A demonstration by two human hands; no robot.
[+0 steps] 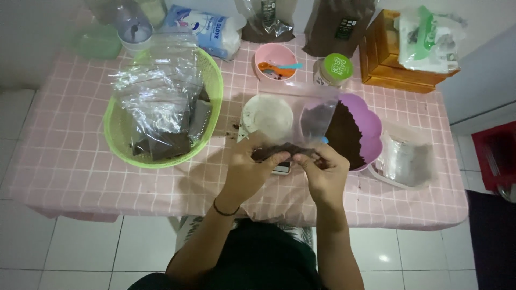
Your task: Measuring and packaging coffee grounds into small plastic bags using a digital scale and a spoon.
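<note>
1. Both hands pinch one small clear plastic pouch [290,131] over the near middle of the table: the left hand [248,166] closes on its lower left corner, the right hand [322,171] on its lower right, fingers curled shut around the bottom edge. The pouch stands upright between them, dark powder gathered at its base.
2. Handling, as judged: the film is thin, limp and slick; the load is light but loose, so it will sag and shift. A hold along the filled bottom seam, as shown, or just under the open mouth looks soundest.
3. Far left: a green mesh basket [121,140] holds a heap of filled clear bags [161,107], well apart from the hands.
4. Centre: a white scale pan [267,115] sits just behind the pouch; a pink bowl [275,56] with spoons and a green-lidded jar [333,69] stand farther back.
5. Right: a purple scalloped bowl [368,126] of dark powder lies just beside the right hand; a tray of empty bags [407,161] follows, near the table's right edge.
6. Open room: bare pink checked tablecloth [64,161] at the near left, and a narrow strip along the near edge.
</note>
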